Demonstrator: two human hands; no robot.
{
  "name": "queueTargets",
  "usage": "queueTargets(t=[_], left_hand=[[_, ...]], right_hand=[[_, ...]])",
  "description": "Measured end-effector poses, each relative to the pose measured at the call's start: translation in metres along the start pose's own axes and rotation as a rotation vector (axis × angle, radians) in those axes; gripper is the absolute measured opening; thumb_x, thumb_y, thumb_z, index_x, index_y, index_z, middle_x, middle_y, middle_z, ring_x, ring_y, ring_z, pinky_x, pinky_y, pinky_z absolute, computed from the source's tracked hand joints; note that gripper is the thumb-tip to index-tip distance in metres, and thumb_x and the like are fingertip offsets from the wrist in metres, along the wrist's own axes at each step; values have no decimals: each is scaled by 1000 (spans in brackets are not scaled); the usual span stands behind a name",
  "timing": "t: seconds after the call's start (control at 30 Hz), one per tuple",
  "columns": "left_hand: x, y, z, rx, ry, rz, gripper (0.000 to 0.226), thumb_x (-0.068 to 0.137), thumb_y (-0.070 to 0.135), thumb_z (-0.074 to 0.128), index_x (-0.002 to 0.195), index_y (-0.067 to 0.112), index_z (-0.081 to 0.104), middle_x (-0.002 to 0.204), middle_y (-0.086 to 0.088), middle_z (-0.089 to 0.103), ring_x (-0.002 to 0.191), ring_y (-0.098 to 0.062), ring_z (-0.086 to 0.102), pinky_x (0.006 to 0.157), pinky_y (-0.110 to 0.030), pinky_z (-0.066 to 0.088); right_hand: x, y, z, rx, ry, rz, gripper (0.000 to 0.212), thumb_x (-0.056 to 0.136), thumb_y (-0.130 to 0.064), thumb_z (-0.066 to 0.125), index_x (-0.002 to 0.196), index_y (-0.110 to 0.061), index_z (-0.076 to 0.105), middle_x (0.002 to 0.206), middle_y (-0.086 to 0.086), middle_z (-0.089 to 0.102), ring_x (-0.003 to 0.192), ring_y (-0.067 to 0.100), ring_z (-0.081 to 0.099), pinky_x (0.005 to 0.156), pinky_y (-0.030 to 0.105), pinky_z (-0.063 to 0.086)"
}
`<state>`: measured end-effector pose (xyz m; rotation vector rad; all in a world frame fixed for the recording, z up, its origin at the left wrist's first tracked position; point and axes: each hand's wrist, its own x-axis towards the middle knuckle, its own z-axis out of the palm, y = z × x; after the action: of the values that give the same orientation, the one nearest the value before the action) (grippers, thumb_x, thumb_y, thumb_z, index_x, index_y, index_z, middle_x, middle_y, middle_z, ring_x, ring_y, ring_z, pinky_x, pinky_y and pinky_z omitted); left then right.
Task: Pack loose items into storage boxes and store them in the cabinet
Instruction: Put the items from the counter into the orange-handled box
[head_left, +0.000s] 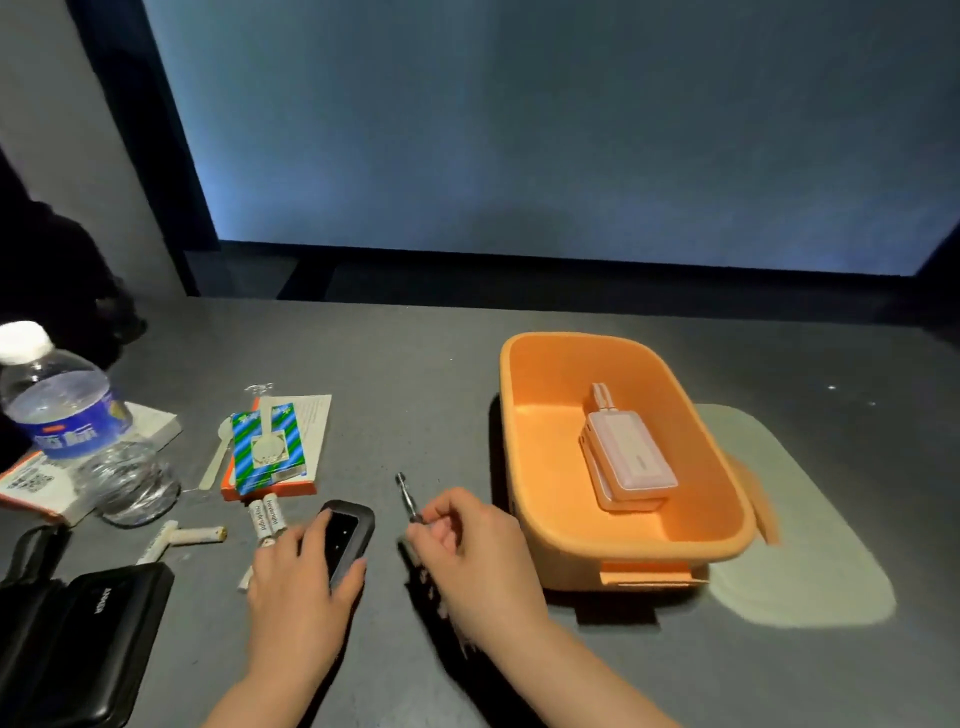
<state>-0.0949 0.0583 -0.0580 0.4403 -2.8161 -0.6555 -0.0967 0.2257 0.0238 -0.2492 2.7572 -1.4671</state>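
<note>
Hands (298, 577) on device (347, 540); rod (407, 496)

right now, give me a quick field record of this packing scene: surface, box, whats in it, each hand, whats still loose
surface: grey table
box: orange storage box, open, on the table's right side, pale lid lying behind it
box contents: pink power bank
left hand: grips a small black device
right hand: pinches a small metal tool
still loose: white batteries, striped box, black power bank, water bottle
</note>
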Motion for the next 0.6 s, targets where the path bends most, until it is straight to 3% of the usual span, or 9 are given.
queueTargets(t=[0.17, 0.23, 0.3, 0.37, 0.47, 0.53, 0.6], left_hand=[[7, 45, -18, -331, 115, -9, 60, 82, 28, 70, 136, 18, 46, 129, -11, 51, 116, -28, 32, 100, -43, 30], [16, 67, -28, -409, 154, 58, 59, 82, 28, 70, 136, 21, 45, 129, -6, 49, 117, -22, 29, 99, -40, 30], [26, 85, -34, -457, 188, 97, 58, 83, 28, 68, 136, 23, 44, 130, -3, 48, 118, -19, 28, 97, -35, 28], [33, 99, -35, -493, 212, 108, 58, 83, 30, 67, 136, 25, 43, 129, 0, 47, 118, -18, 28, 95, -33, 26], [36, 112, -28, -537, 223, 103, 59, 82, 32, 67, 135, 27, 43, 127, 3, 47, 113, -11, 27, 94, -32, 27], [35, 118, -22, -536, 211, 91, 58, 82, 32, 67, 135, 28, 43, 126, 3, 48, 110, -8, 26, 94, -32, 28], [35, 121, -17, -530, 187, 72, 59, 82, 32, 68, 136, 29, 43, 127, 3, 48, 114, -11, 28, 96, -34, 30]], right_hand=[[17, -15, -79, 190, 289, -94, 6, 84, -25, 69, 81, -27, 64, 66, -16, 60, 60, -2, 53, 57, 11, 42], [39, -2, -116, 106, 413, -69, 4, 86, -27, 68, 83, -27, 65, 70, -14, 64, 65, -1, 58, 59, 12, 45], [62, 18, -142, 18, 460, -3, 4, 86, -29, 66, 88, -26, 65, 77, -11, 65, 73, 3, 61, 65, 22, 50], [84, 39, -158, -30, 464, 22, 5, 86, -29, 67, 88, -25, 64, 82, -10, 64, 74, 4, 60, 64, 23, 48], [115, 54, -168, -118, 404, -51, 6, 86, -28, 67, 86, -29, 62, 82, -10, 65, 75, -2, 59, 53, 13, 45], [136, 60, -168, -277, 305, -118, 5, 89, -31, 65, 91, -30, 60, 82, -12, 66, 73, 1, 60, 57, 16, 49], [153, 66, -161, -509, 160, -191, 8, 92, -33, 61, 99, -28, 60, 91, -12, 66, 79, 6, 61, 67, 29, 53]])
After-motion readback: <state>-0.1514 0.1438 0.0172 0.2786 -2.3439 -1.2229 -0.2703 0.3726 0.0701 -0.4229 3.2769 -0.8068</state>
